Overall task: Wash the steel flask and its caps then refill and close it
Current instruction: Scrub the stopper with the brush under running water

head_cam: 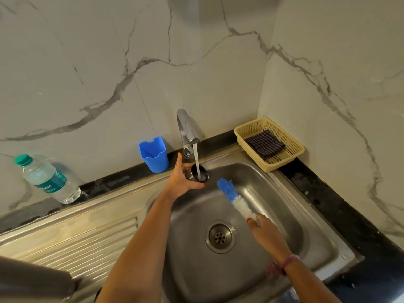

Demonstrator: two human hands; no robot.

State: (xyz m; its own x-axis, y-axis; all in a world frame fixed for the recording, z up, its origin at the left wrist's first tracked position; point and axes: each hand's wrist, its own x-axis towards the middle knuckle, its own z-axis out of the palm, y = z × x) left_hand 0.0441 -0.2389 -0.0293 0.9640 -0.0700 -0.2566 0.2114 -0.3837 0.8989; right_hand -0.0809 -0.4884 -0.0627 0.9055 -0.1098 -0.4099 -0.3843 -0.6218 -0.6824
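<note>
My left hand [182,180] grips a small dark steel cap [200,172], mouth up, over the back of the sink. Water from the chrome tap [187,130] runs straight into the cap. My right hand [265,234] holds the handle of a bottle brush [233,196] with a blue tip and white bristles, pointing up and left over the sink basin, apart from the cap. A grey steel body, possibly the flask [32,278], lies blurred at the lower left corner on the drainboard.
The steel sink [290,215] has a drain [220,236] at its middle and a ribbed drainboard [76,248] on the left. A blue plastic cup [154,155], a clear water bottle [47,179] with a green cap and a yellow basket [288,149] holding a striped cloth [265,143] stand along the black counter.
</note>
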